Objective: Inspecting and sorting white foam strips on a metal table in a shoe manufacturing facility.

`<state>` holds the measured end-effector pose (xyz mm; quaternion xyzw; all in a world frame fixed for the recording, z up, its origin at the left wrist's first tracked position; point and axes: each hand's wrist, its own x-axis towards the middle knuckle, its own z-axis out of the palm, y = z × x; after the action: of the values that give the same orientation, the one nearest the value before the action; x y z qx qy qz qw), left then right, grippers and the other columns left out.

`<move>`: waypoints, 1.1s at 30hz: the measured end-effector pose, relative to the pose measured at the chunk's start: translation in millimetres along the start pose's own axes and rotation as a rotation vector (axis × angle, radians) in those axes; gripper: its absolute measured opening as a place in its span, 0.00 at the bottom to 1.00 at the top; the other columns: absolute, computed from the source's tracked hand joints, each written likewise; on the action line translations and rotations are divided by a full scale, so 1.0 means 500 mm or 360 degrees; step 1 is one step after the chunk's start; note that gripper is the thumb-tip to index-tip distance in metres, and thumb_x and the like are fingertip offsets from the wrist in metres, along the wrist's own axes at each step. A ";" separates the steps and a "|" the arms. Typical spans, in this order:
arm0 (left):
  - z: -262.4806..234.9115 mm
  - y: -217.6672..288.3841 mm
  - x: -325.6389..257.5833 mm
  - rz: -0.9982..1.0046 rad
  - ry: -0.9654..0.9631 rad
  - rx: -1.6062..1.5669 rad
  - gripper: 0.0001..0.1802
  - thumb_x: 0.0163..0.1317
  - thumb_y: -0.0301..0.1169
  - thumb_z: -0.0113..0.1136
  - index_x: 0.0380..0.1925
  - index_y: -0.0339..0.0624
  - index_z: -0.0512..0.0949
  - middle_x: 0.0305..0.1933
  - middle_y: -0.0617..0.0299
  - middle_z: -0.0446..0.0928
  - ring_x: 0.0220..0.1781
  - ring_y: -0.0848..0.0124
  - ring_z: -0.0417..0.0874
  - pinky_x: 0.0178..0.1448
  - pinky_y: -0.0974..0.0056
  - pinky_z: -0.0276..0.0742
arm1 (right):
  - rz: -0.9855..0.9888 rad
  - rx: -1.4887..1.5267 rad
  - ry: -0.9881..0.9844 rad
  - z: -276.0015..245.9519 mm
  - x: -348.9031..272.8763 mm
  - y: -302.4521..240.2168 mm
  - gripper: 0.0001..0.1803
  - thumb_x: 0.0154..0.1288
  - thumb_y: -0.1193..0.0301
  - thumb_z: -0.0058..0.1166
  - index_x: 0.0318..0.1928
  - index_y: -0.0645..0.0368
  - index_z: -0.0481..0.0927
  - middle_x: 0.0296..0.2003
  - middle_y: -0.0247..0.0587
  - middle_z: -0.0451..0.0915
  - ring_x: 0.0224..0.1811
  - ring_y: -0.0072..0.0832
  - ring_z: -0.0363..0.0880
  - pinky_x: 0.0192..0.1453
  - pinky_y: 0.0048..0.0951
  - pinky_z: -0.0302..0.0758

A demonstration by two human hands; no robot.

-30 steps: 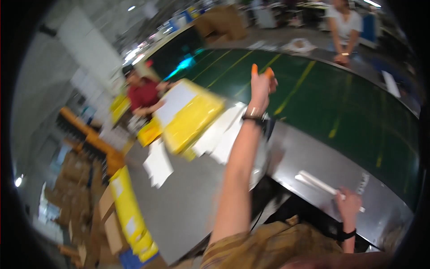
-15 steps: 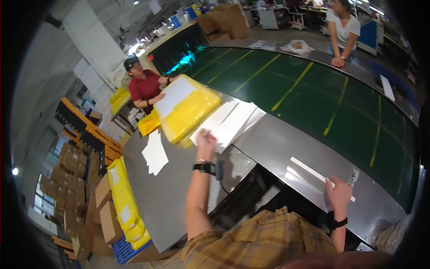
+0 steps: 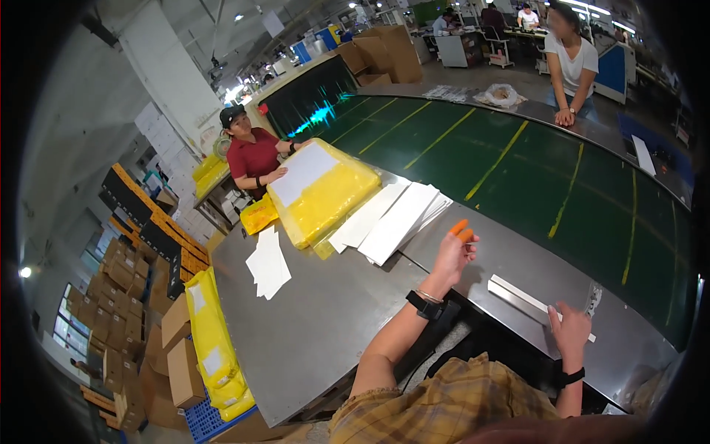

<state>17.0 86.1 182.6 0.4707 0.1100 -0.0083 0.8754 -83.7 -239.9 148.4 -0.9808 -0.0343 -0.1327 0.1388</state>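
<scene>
Here, the left hand (image 3: 451, 255) hovers open and empty near fanned white paper sheets (image 3: 392, 216); the right hand (image 3: 571, 331) rests flat, holding nothing, on a narrow white strip (image 3: 521, 296) on the grey steel bench (image 3: 310, 318).

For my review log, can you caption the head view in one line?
Left hand with orange fingertip covers hovers near fanned white sheets; right hand rests by a white strip on the steel table.
</scene>
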 end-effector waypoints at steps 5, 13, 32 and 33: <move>0.040 -0.014 -0.030 -0.0008 -0.0187 0.0360 0.22 0.70 0.32 0.53 0.63 0.42 0.68 0.40 0.64 0.77 0.33 0.79 0.75 0.38 0.71 0.72 | -0.0020 0.0046 0.0076 0.008 -0.002 0.004 0.21 0.66 0.51 0.53 0.42 0.56 0.86 0.32 0.48 0.84 0.34 0.46 0.82 0.43 0.46 0.73; 0.039 -0.029 -0.036 0.0028 -0.0262 0.0505 0.20 0.70 0.32 0.54 0.60 0.41 0.73 0.39 0.66 0.79 0.35 0.80 0.76 0.40 0.73 0.72 | -0.0017 -0.0007 0.0058 0.007 0.005 0.003 0.22 0.66 0.51 0.52 0.40 0.56 0.86 0.31 0.47 0.84 0.34 0.47 0.82 0.42 0.45 0.73; 0.117 -0.109 -0.075 0.1546 -0.0605 0.2207 0.17 0.61 0.36 0.60 0.45 0.37 0.82 0.53 0.53 0.78 0.60 0.57 0.72 0.69 0.50 0.57 | 0.0010 0.0010 -0.0010 0.001 0.002 -0.006 0.21 0.66 0.52 0.53 0.42 0.55 0.86 0.31 0.46 0.84 0.34 0.45 0.81 0.44 0.43 0.72; 0.123 -0.111 -0.072 0.1540 -0.0612 0.2209 0.17 0.61 0.36 0.60 0.45 0.37 0.82 0.53 0.53 0.78 0.60 0.57 0.72 0.69 0.50 0.57 | 0.0017 0.0013 -0.0014 0.000 0.003 -0.008 0.21 0.66 0.52 0.53 0.42 0.55 0.86 0.31 0.46 0.84 0.34 0.45 0.81 0.44 0.43 0.72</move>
<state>-13.2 1.3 177.0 0.8839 -0.2821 0.2203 0.3010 -82.6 -236.2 149.7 -0.9810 -0.0303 -0.1274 0.1433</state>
